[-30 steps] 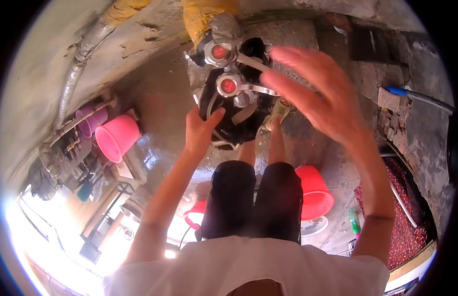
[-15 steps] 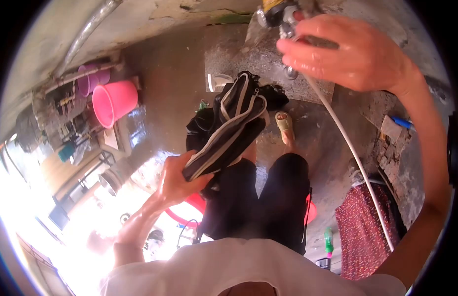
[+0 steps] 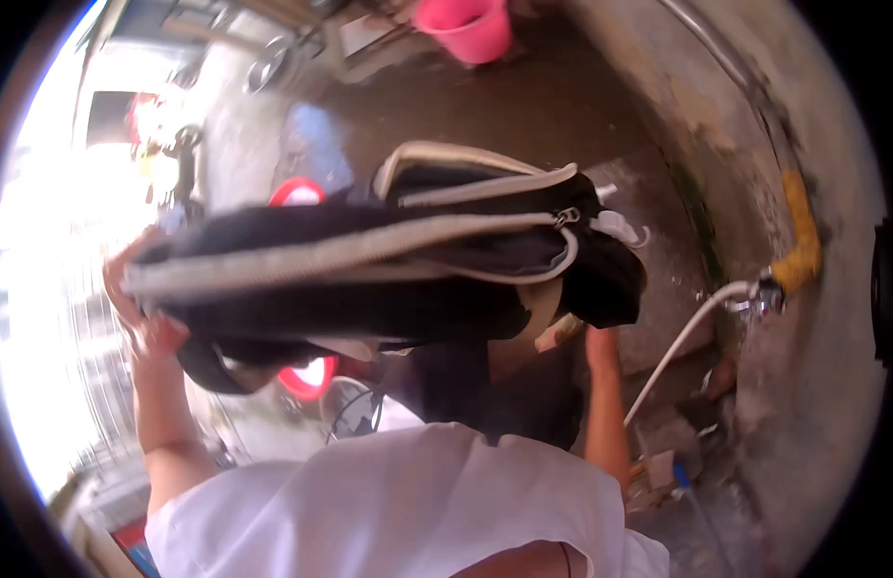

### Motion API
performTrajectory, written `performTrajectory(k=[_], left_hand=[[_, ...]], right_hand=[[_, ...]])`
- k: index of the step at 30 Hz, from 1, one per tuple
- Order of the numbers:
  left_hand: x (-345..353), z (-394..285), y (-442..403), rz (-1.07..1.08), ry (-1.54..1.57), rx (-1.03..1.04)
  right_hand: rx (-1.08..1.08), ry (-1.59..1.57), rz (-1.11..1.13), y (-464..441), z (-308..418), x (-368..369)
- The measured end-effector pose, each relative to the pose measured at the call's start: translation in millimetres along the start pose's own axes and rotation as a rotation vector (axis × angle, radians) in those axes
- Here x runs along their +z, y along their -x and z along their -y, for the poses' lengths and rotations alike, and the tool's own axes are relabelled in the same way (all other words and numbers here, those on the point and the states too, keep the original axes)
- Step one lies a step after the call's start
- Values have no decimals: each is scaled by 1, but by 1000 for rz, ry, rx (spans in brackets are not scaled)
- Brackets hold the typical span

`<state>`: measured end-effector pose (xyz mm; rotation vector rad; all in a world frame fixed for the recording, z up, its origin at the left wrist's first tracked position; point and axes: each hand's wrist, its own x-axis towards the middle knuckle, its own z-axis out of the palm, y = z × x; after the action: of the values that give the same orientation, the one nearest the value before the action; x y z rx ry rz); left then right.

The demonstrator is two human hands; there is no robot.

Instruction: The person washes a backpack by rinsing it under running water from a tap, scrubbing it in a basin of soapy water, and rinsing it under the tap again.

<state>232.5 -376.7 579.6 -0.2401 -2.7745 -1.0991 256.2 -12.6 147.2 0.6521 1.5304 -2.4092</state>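
Observation:
A black zippered bag [image 3: 369, 289] with pale zip edging stretches across the view at chest height, with its pocket openings turned up. Its left end is gripped by my left hand [image 3: 153, 323], the fingers partly behind the fabric. My right forearm [image 3: 607, 409] reaches up to the bag's right end. There the bag covers my right hand, so its fingers do not show. A zip pull [image 3: 567, 218] hangs near that end, and a white curved piece [image 3: 620, 229] shows just beyond it.
To the right, a tap [image 3: 766, 297] with a white hose [image 3: 677, 347] comes off a yellow-wrapped pipe [image 3: 801, 236] on the wall. A pink bucket [image 3: 470, 37] stands at the back on the wet floor. Red-rimmed basins [image 3: 307, 385] show beneath the bag.
My right hand has left the tap and gone down behind the bag's right end. The bag has been raised and turned sideways, closer to the camera. The view has swung round.

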Motion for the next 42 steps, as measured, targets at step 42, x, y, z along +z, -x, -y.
performTrajectory(k=[42], left_hand=[[-498,569,278,-1556,394,-490]], right_hand=[[-589,842,2523,215,-183,1235]])
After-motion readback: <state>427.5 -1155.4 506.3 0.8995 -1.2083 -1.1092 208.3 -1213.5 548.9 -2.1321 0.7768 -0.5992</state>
